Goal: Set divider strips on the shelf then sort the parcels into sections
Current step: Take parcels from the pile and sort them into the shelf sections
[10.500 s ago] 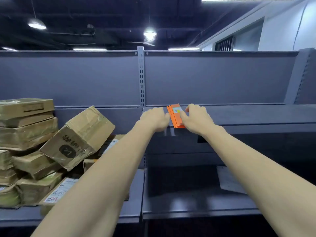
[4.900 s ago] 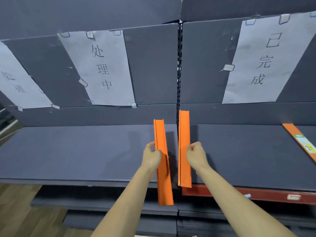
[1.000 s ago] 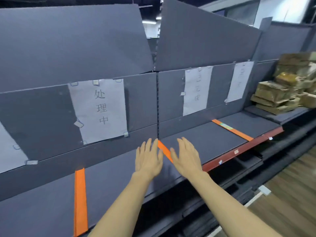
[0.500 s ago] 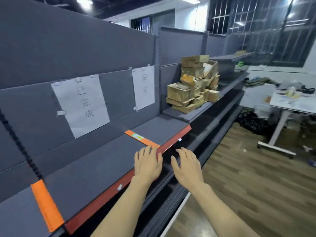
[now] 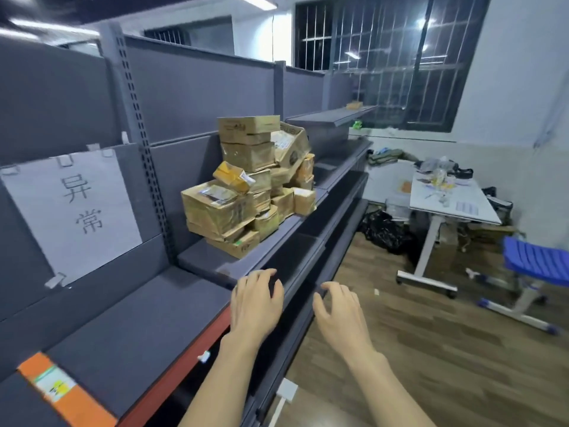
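A heap of brown cardboard parcels [image 5: 246, 186] is stacked on a grey shelf further along the rack. An orange divider strip [image 5: 64, 391] with a label lies across the nearer dark shelf [image 5: 138, 328] at the lower left. My left hand [image 5: 257, 303] hovers over that shelf's front corner, fingers loosely bent, holding nothing. My right hand [image 5: 338, 312] hangs in the air beside the rack over the floor, fingers loosely curled and empty. Both hands are well short of the parcels.
A white paper sign [image 5: 74, 211] is clipped to the back panel above the near shelf. A white table [image 5: 452, 204] with clutter, a blue chair [image 5: 535, 260] and black bags [image 5: 385, 229] stand on the wooden floor to the right.
The view has swung right along the rack, bringing the parcel heap closer. Both hands have left the strip area and their fingers have gone from spread to loosely bent.
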